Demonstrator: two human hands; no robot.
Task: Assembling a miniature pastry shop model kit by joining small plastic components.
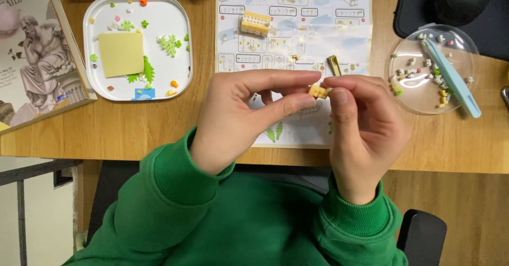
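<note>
Two green sleeves [233, 218] fill the bottom of the view, reaching up to a wooden desk [132, 128] that spans the whole width. On the desk, an instruction sheet [294, 33] with small diagrams lies flat in the middle, its lower part hidden behind the hands. To its left sits a white tray [180, 43] with rounded corners, holding a pale yellow square plate [121, 54] and scattered green leaf pieces and tiny coloured bits. At the far left edge lies a book [37, 59] showing a seated statue. To the right, a clear round dish [413, 96] holds tiny loose bricks, with a light blue tool [453, 78] resting across it. A small cream-coloured block assembly [255, 23] stands on the upper part of the sheet. The left hand [238, 112] and right hand [360, 123] meet above the sheet, fingertips together, both pinching one tiny yellow brick piece [318, 91] between thumbs and forefingers, held just above the paper.
</note>
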